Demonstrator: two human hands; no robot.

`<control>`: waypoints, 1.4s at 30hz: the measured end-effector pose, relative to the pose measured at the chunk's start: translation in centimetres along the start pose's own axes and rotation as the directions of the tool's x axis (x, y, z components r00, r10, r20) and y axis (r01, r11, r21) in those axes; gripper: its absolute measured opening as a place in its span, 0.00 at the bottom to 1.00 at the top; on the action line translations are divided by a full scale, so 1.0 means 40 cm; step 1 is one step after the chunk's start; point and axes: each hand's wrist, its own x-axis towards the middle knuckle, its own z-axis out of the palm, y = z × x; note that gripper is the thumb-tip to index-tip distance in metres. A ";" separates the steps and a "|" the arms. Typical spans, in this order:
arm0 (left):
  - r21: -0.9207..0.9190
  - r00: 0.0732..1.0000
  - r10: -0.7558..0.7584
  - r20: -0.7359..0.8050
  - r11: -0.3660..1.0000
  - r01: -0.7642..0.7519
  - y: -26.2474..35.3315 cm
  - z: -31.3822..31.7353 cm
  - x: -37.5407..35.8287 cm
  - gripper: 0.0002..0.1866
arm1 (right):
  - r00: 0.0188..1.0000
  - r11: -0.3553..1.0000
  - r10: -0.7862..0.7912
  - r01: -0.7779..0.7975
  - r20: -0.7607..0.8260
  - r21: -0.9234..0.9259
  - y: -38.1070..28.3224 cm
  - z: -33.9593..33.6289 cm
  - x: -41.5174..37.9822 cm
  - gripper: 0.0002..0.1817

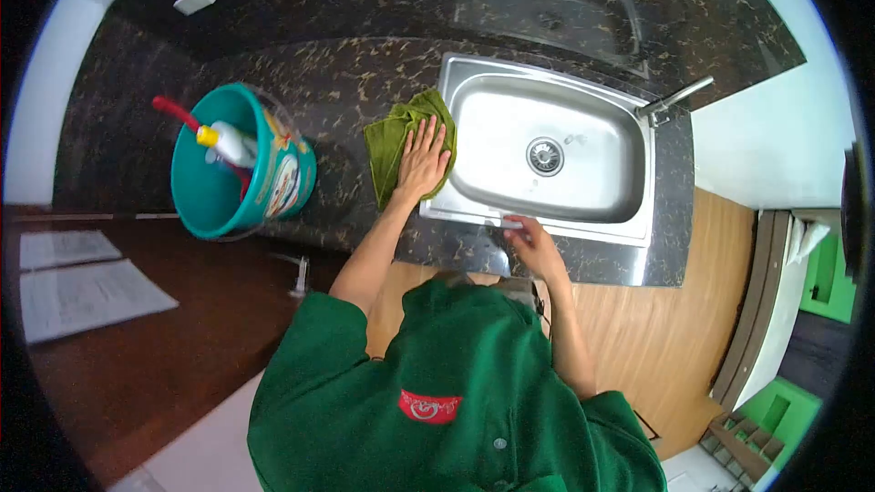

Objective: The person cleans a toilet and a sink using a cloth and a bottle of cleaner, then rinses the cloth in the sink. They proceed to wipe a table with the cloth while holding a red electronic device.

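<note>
My left hand (423,164) lies flat on a folded olive-green cloth (387,138), fingers stretched out and pressing it onto the dark countertop. The cloth's right side meets the left rim of the steel sink (547,224). At the sink's front rim is my right hand (540,251), its fingers slightly bent and apart, the fingertips at the metal edge. I see nothing held in it. The sink basin shows a round drain (545,157) and a few small wet-looking marks.
A teal bucket (214,205) stands left on the dark marbled counter (337,82), holding a white bottle with a yellow cap (228,141) and a red handle (175,112). A faucet (674,98) rises at the sink's right. Papers (91,292) hang on a brown surface at left.
</note>
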 end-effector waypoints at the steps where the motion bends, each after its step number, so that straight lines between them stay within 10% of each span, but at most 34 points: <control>1: 0.034 1.000 0.021 -0.003 0.999 -0.021 -0.020 0.024 0.060 0.32 | 1.000 0.996 -0.006 0.007 0.004 -0.089 0.006 -0.014 -0.019 0.19; 10: 0.276 0.975 0.212 0.061 0.935 -0.220 -0.084 0.126 0.535 0.32 | 0.962 0.959 0.265 -0.256 -0.065 0.124 0.206 -0.028 -0.230 0.19; 16: 0.048 0.968 0.241 0.070 0.968 -0.245 -0.039 0.003 0.180 0.32 | 0.953 0.949 0.280 -0.257 -0.114 0.184 0.208 -0.089 -0.285 0.21; 20: 0.001 0.839 0.421 0.345 0.894 -0.449 0.104 -0.051 -0.105 0.34 | 0.953 0.962 0.255 -0.232 -0.166 0.145 0.167 -0.124 -0.270 0.22; 27: -0.163 0.655 0.660 0.368 0.739 -0.653 0.470 0.061 -0.140 0.36 | 0.932 0.966 0.209 -0.151 -0.297 0.208 0.201 -0.180 -0.335 0.28; 37: -0.288 0.328 0.932 0.154 0.360 -0.888 1.150 0.346 0.033 0.36 | 0.757 0.856 0.492 -0.331 -0.430 0.397 0.358 -0.361 -0.581 0.29; 42: -0.230 0.405 0.881 0.243 0.458 -0.859 1.332 0.447 0.382 0.37 | 0.738 0.840 0.516 -0.337 -0.435 0.426 0.483 -0.480 -0.667 0.30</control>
